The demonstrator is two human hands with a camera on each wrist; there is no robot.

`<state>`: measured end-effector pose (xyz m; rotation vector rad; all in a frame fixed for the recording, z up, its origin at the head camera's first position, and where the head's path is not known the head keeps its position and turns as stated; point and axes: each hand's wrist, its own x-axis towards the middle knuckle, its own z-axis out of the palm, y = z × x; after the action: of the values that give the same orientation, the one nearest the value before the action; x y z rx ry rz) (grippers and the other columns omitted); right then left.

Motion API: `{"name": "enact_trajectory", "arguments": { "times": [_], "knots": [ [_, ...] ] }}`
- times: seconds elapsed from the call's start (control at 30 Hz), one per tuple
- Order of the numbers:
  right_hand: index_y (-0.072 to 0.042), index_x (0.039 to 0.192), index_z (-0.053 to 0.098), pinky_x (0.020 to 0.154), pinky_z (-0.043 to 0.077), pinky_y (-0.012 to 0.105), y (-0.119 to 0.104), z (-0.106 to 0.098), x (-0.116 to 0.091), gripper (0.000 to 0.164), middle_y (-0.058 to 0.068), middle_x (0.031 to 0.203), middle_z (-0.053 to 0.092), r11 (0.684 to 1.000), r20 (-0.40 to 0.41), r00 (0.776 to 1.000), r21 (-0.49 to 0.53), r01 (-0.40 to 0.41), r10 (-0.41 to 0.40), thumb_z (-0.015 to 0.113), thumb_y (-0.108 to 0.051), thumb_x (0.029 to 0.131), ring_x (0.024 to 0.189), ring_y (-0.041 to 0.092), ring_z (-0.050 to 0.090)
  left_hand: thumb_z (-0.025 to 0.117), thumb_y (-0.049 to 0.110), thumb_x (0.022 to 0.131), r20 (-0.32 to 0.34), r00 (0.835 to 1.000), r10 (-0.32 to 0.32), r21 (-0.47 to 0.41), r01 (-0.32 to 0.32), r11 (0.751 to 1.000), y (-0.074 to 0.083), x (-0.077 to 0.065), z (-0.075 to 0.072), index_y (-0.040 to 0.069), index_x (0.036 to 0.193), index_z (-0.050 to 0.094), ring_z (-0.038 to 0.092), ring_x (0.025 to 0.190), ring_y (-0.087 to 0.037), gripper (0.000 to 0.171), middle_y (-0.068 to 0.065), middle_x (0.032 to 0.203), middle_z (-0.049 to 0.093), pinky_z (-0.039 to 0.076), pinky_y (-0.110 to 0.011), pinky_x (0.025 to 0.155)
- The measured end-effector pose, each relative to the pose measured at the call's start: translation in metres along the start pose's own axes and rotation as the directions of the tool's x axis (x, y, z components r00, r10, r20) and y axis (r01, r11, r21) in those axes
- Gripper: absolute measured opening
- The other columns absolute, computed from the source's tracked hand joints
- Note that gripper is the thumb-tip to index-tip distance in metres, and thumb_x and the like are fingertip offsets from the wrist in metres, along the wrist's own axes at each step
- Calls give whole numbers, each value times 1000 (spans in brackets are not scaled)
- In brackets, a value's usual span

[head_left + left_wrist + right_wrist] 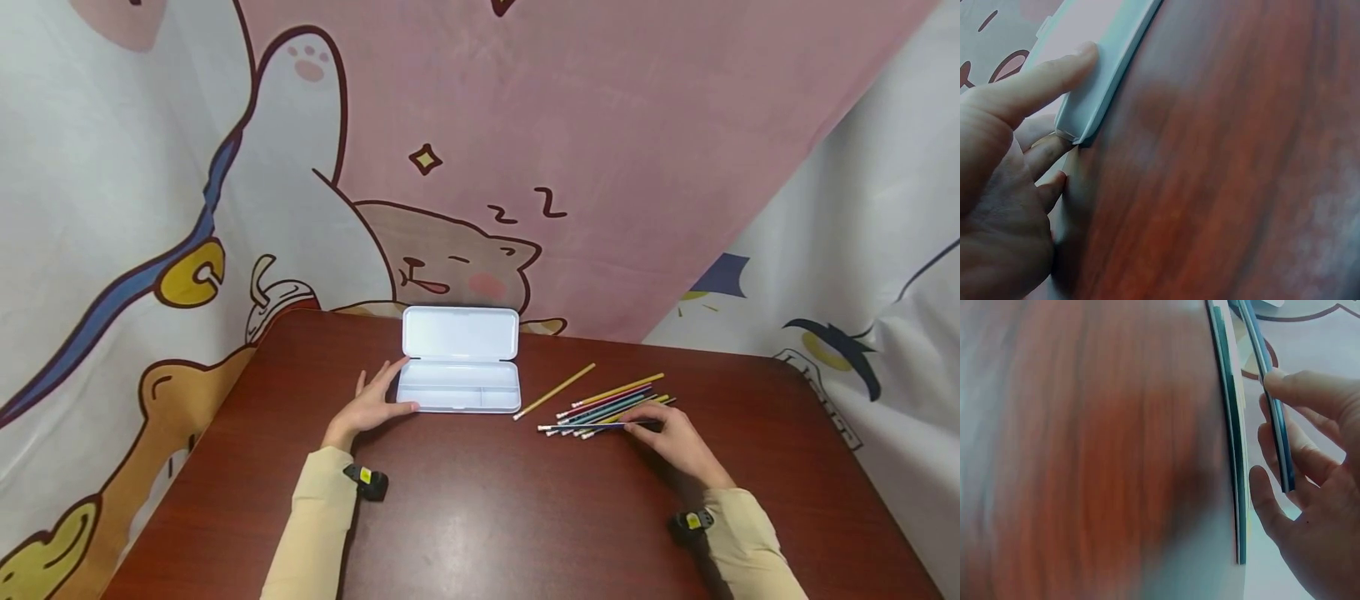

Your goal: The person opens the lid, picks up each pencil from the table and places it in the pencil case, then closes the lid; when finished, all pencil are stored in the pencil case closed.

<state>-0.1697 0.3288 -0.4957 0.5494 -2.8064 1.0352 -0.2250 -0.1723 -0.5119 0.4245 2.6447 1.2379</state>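
A white pencil case (459, 399) lies with its lid (461, 332) raised at the back; dividers split its tray into compartments. My left hand (369, 410) holds its left end, thumb along the front wall and the other fingers round the side. In the left wrist view the thumb (1079, 65) presses on the case wall. On the right, my right hand (678, 437) pinches a dark blue pencil (1281, 447) between thumb and fingers. That pencil is lifted over a pile of pencils (611, 403), with its white-tipped end pointing left.
One yellow pencil (555, 392) lies apart at a slant, between the case and the pile. The pile holds several pencils in yellow, red and teal with white ends. A brown wooden table (480, 517) carries everything, and a cartoon-printed cloth (637, 150) hangs behind it.
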Motion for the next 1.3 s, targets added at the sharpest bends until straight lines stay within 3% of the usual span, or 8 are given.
{"name": "enact_trajectory", "arguments": {
  "times": [0.33, 0.5, 0.83, 1.3],
  "knots": [
    [-8, 96, 74, 79, 44, 16, -14, 22, 17, 12, -2, 92, 68, 997, -57, 998, 60, 41, -38, 72, -3, 85, 88, 12, 62, 74, 32, 84, 8, 1000, 0, -15, 0, 1000, 1, -1, -2, 7, 152, 25, 6, 145, -38, 88, -21, 156, 22, -16, -56, 109],
    [-8, 97, 74, 80, 48, 26, -24, 30, 29, 12, -2, 94, 68, 996, -57, 997, 74, 49, -45, 72, -4, 86, 90, 14, 62, 74, 32, 83, 5, 1000, -2, -19, 2, 1000, 3, -2, -4, 7, 152, 26, 7, 145, -38, 88, -21, 155, 22, -15, -55, 109],
    [-4, 100, 74, 82, 49, 48, -42, 45, 49, 12, 3, 96, 69, 978, -81, 996, 201, 50, -34, 70, -6, 89, 90, 19, 63, 74, 32, 83, 3, 1000, 1, -20, -1, 1000, 3, -2, -2, 6, 152, 26, 8, 144, -39, 88, -22, 155, 23, -14, -56, 109],
    [-5, 97, 75, 80, 52, 44, -72, 70, 80, 11, 2, 95, 69, 976, -82, 996, 213, 45, -28, 71, -4, 87, 90, 18, 63, 74, 33, 83, 1, 1000, 6, -6, -6, 1000, 1, 0, 0, 7, 152, 25, 8, 144, -39, 88, -22, 155, 24, -14, -56, 109]
  ]
}}
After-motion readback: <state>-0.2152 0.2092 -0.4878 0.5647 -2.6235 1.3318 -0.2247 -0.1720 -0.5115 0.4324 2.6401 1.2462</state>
